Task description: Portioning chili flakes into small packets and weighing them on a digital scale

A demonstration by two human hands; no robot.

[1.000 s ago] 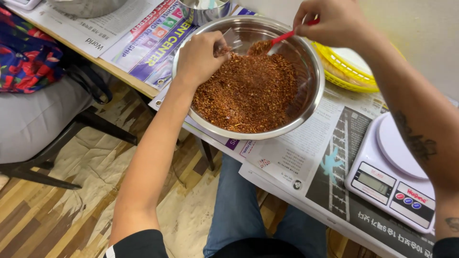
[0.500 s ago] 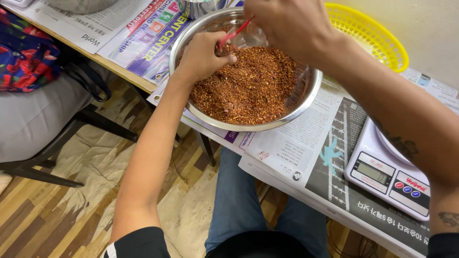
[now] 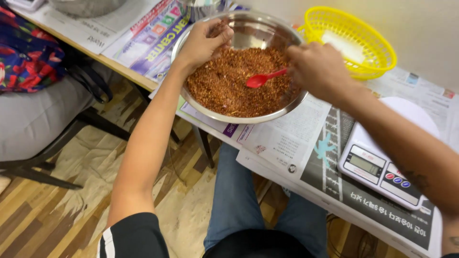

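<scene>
A wide steel bowl point(image 3: 241, 67) stood near the front edge of the table point(image 3: 122, 71), on spread newspapers point(image 3: 282, 143). It held a deep layer of coarse red-brown flakes point(image 3: 229, 86), heaped more toward the near side, with the far inner wall bare and shining. Beyond it, toward the table's far right, sat a yellow plastic basket point(image 3: 354, 40) with something pale lying inside; what it was could not be told. A white kitchen scale point(image 3: 387, 162) rested by the front edge at the right, partly under the right forearm. At the table's far left, the bottom of a grey pot point(image 3: 83, 7) showed, and a small metal cup point(image 3: 203, 7) stood just behind the bowl.

The left hand point(image 3: 203, 40) reached in from the near left, arm almost straight, and closed over the bowl's left rim, thumb outside and fingers curled inward over the edge. The right hand point(image 3: 318, 69) came across from the right, knuckles up, closed around the handle of a red plastic spoon point(image 3: 263, 79). The handle ran out of the fist toward the left, and the spoon's head lay on the flakes near the middle of the bowl, slightly right of centre, well apart from the left hand.

Below the table's front edge were the person's jeans, a wooden floor and a grey chair seat point(image 3: 33, 114) with a flowered cloth point(image 3: 26, 52) on it.
</scene>
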